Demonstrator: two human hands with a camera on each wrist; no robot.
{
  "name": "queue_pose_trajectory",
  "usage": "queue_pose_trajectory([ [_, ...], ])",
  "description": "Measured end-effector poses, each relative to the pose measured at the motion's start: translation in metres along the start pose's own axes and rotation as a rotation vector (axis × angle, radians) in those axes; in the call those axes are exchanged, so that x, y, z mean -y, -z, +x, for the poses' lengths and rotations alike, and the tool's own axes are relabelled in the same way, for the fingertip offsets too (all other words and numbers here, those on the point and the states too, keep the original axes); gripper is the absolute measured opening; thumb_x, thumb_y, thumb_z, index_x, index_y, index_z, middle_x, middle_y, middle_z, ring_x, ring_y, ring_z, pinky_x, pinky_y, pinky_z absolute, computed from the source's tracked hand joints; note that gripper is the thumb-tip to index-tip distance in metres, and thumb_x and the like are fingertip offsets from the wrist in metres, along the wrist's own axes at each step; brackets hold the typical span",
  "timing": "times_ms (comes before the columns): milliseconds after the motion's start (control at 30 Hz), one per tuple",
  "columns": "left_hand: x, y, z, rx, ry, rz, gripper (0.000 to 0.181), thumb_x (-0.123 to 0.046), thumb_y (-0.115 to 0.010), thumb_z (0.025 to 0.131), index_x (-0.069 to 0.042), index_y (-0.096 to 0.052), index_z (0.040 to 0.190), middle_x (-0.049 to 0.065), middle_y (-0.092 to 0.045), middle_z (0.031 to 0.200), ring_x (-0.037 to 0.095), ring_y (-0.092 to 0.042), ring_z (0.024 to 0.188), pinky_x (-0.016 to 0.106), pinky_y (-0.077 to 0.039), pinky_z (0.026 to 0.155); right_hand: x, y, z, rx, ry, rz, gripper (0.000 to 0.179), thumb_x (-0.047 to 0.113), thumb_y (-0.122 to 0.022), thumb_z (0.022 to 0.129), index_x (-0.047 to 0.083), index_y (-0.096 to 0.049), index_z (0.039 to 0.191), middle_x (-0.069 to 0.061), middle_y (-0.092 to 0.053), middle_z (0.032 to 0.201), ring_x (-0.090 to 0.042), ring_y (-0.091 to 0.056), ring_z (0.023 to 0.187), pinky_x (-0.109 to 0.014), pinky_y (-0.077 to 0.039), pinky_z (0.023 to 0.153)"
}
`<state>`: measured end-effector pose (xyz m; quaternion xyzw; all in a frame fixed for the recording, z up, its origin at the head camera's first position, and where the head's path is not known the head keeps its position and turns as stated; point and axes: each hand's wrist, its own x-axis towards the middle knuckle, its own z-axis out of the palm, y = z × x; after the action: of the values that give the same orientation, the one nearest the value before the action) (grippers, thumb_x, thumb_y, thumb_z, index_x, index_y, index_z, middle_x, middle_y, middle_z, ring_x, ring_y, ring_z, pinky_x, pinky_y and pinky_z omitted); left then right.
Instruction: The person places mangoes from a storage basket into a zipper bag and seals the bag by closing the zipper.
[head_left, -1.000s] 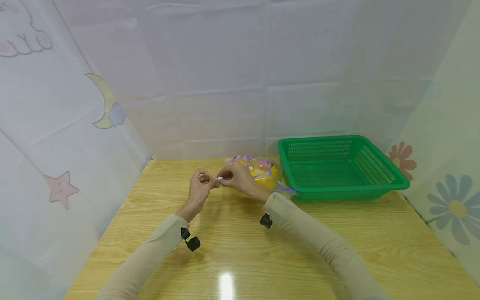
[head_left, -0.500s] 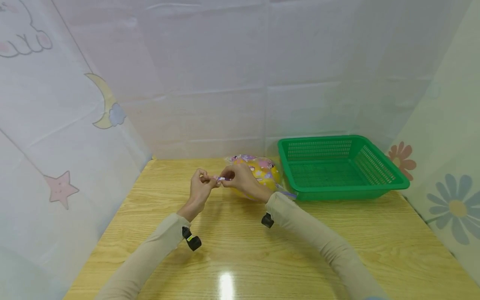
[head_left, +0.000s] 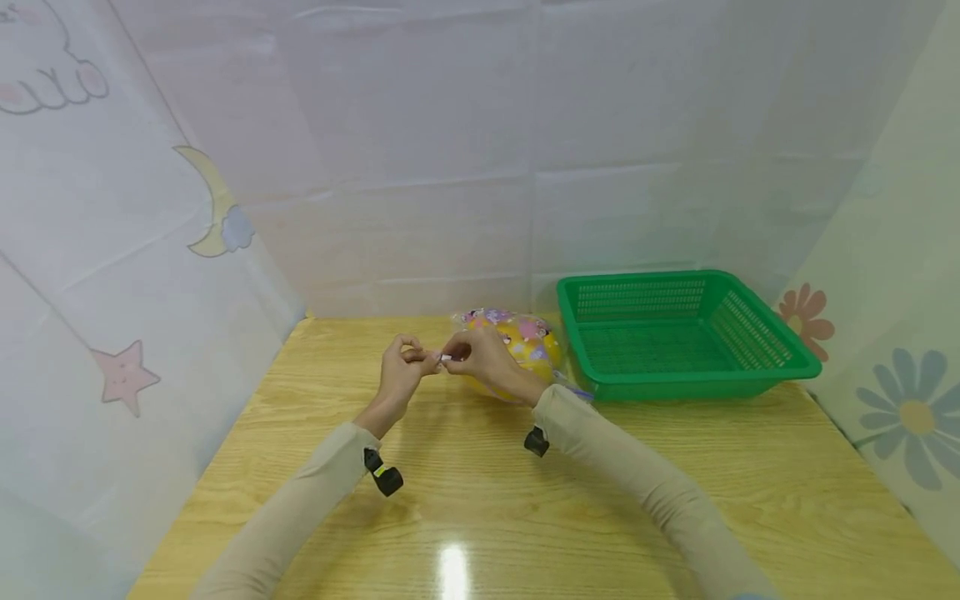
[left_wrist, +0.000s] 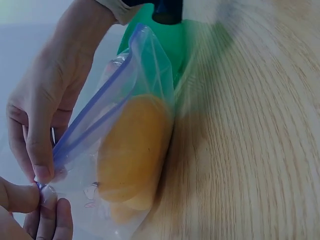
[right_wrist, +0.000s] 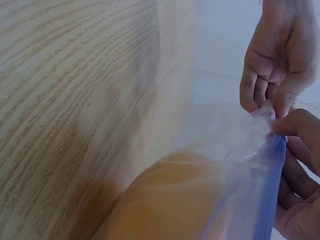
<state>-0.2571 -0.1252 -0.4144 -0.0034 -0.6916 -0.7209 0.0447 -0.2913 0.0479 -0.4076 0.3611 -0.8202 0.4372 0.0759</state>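
Observation:
A clear zip-lock bag [head_left: 536, 354] with a printed pattern lies on the table, with rounded yellow-orange contents [left_wrist: 134, 150]. A purple zip strip [left_wrist: 95, 107] runs along its mouth. My left hand [head_left: 400, 371] pinches one end of that strip, at the bag's corner. Close beside it, thumb and finger of my right hand [head_left: 483, 360] pinch the same strip, the fingertips of both hands nearly meeting. A small white bit [head_left: 446, 357] shows between them in the head view. My right hand covers part of the bag there. What the yellow-orange contents are, I cannot tell.
A green plastic basket [head_left: 693, 388] with slatted sides stands right of the bag, close to it. The wooden table [head_left: 450, 483] meets a pale cloth backdrop [head_left: 420, 167] behind and on both sides. Each wrist carries a small black camera [head_left: 384, 473].
My right hand has shifted very slightly to the right along the strip. The strip's far end near my right wrist has sunk a little. My left hand keeps its pinch at the corner.

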Motion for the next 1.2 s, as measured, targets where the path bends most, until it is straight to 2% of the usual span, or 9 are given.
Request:
queue_pose_trajectory([
  [167,0.000,0.002,0.001,-0.047,0.030,-0.038,0.033,0.013,-0.064,0.088,-0.006,-0.037,0.086,0.018,-0.071,0.088,0.022,-0.070,0.075,0.038,-0.057,0.078,-0.002,-0.001,-0.002,0.001,-0.019,-0.001,0.005,0.001,-0.076,0.084,0.001,-0.075,0.089,-0.004,-0.072,0.081,-0.009,-0.064,0.068,-0.021,-0.054,0.064],
  [333,0.001,0.006,0.003,-0.075,0.029,-0.025,0.035,0.010,-0.065,0.089,-0.008,-0.036,0.084,0.014,-0.071,0.088,0.019,-0.069,0.073,0.034,-0.057,0.076,-0.003,0.002,-0.005,0.004,-0.059,0.001,0.004,0.003,-0.075,0.085,0.002,-0.075,0.089,0.001,-0.070,0.079,-0.007,-0.062,0.067,-0.022,-0.053,0.064],
  [600,0.003,0.008,0.005,-0.101,0.029,-0.047,0.037,0.010,-0.066,0.089,-0.008,-0.034,0.083,0.008,-0.071,0.081,0.015,-0.068,0.066,0.029,-0.057,0.071,-0.004,0.004,-0.007,0.010,-0.086,0.004,0.004,0.004,-0.075,0.085,0.004,-0.076,0.089,0.002,-0.069,0.077,-0.008,-0.062,0.066,-0.023,-0.053,0.063],
  [867,0.003,0.009,0.007,-0.124,0.018,-0.068,0.039,0.011,-0.066,0.088,-0.009,-0.033,0.080,0.003,-0.068,0.074,0.014,-0.068,0.066,0.031,-0.057,0.072,-0.007,0.006,-0.007,-0.013,-0.052,-0.029,0.005,0.002,-0.075,0.084,0.002,-0.076,0.089,-0.001,-0.070,0.078,-0.009,-0.062,0.066,-0.022,-0.053,0.063],
  [1200,-0.001,0.013,0.007,-0.148,0.024,-0.068,0.039,0.009,-0.065,0.090,-0.009,-0.031,0.081,0.006,-0.067,0.079,0.014,-0.070,0.069,0.036,-0.058,0.077,-0.009,0.013,-0.006,-0.026,-0.029,-0.057,0.007,0.001,-0.076,0.081,0.002,-0.077,0.088,-0.003,-0.071,0.080,-0.009,-0.063,0.068,-0.022,-0.053,0.064],
])
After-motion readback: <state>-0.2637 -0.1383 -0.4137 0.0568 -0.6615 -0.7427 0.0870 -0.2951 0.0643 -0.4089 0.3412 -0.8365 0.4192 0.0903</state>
